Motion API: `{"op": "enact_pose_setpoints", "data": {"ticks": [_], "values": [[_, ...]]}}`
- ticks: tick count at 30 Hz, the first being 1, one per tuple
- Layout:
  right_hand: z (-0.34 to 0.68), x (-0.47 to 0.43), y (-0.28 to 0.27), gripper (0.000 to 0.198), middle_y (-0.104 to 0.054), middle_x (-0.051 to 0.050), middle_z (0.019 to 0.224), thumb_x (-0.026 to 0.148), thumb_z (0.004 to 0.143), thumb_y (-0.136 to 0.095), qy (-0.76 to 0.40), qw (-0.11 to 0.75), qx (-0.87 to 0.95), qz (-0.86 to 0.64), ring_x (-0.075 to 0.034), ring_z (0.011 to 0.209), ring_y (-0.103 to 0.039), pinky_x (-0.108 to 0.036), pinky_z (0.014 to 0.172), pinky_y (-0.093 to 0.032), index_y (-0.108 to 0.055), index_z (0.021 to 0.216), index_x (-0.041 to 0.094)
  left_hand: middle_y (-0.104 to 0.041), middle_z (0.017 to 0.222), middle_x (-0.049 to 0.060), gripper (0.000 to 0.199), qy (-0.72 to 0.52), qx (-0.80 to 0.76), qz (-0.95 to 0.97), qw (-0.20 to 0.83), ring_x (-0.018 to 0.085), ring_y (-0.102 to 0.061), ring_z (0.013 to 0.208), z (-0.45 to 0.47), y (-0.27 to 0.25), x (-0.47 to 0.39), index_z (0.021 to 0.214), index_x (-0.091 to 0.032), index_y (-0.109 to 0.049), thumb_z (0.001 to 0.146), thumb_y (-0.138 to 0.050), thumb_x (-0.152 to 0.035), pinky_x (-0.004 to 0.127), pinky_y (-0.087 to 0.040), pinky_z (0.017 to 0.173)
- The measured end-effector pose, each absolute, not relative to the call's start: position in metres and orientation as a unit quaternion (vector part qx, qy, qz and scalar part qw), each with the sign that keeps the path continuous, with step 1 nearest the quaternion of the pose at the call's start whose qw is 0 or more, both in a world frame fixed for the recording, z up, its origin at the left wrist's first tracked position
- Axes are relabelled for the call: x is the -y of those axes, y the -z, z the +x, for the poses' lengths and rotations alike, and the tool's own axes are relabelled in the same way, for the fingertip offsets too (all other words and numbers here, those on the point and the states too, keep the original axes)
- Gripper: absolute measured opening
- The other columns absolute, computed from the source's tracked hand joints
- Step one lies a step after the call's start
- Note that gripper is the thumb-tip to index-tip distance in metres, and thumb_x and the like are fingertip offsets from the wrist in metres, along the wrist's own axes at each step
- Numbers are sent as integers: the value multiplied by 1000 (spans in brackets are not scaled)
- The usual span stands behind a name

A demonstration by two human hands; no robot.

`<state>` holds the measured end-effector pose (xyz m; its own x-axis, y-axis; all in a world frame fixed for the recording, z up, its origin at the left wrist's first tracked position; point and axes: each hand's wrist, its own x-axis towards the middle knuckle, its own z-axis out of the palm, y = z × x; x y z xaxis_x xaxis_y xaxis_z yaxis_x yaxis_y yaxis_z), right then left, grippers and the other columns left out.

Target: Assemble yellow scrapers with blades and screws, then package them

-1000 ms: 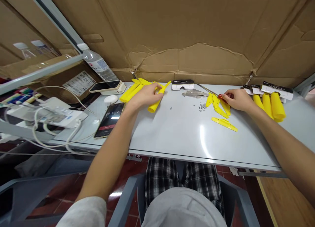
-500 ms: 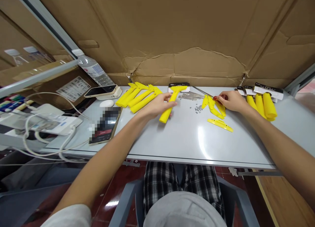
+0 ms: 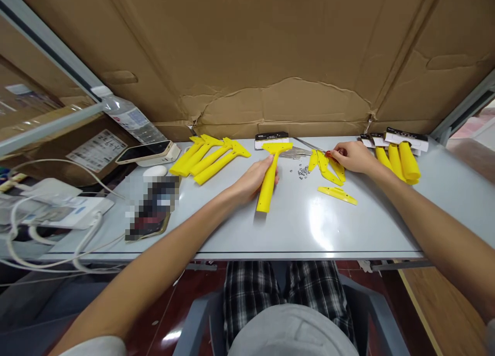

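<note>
My left hand (image 3: 253, 180) is closed around the grip of a yellow T-shaped scraper handle (image 3: 266, 191), its wide head pointing away from me. Pinched in my right hand (image 3: 351, 156) is a screwdriver (image 3: 329, 154) with a red handle; its thin shaft appears to run left toward the back of the table. Flat yellow plastic plates (image 3: 322, 162) lie under and beside the right fingers. One more yellow plate (image 3: 337, 195) lies nearer to me. Small metal screws (image 3: 303, 172) are heaped between the two hands, in front of thin metal blades (image 3: 296, 152).
Several yellow scraper handles (image 3: 216, 163) lie at the left, with more carded yellow ones (image 3: 408, 163) at the right. A black-and-white card (image 3: 271, 137) lies against the cardboard wall (image 3: 278, 106). A phone (image 3: 154, 212), power bank, cables and bottle (image 3: 129, 114) crowd the left side.
My left hand has brought the scraper handle lower and nearer, turning it more upright in view. My right hand keeps its hold on the screwdriver. The whole view has shifted slightly.
</note>
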<state>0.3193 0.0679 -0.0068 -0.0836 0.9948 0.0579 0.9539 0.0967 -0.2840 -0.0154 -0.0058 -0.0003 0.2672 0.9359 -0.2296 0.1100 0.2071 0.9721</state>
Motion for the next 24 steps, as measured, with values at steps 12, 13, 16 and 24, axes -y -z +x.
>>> {"op": "enact_pose_setpoints", "data": {"ticks": [12,13,16,24], "values": [[320,-69,8,52,-71,-7,105,58,97,-50,-93,119,733,-663,-3,79,-47,-20,77,-27,-79,116,19,-74,134,22,44,-363,-363,483,709,27,-79,98,-22,-2,8,125,-16,-63,88,-86,-20,46,-67,85],[320,-69,8,53,-71,-7,105,58,97,-50,-93,119,733,-663,-3,79,-46,-20,77,-27,-79,117,18,-74,135,22,51,-368,-353,475,717,29,-79,104,-23,-1,7,131,-17,-61,87,-86,-17,48,-66,90],[320,-69,8,53,-71,-7,105,58,97,-50,-91,119,733,-664,-3,78,-46,-20,77,-26,-79,117,17,-74,134,22,67,-377,-334,456,734,35,-77,117,-23,-2,8,142,-21,-54,84,-86,-11,54,-64,97],[321,-70,10,48,-71,-6,104,51,98,-49,-92,123,736,-659,-3,79,-45,-18,77,-26,-78,114,18,-73,140,17,42,-429,-344,378,745,23,-75,112,-14,-3,10,123,-16,-67,85,-83,-8,37,-58,97]]}}
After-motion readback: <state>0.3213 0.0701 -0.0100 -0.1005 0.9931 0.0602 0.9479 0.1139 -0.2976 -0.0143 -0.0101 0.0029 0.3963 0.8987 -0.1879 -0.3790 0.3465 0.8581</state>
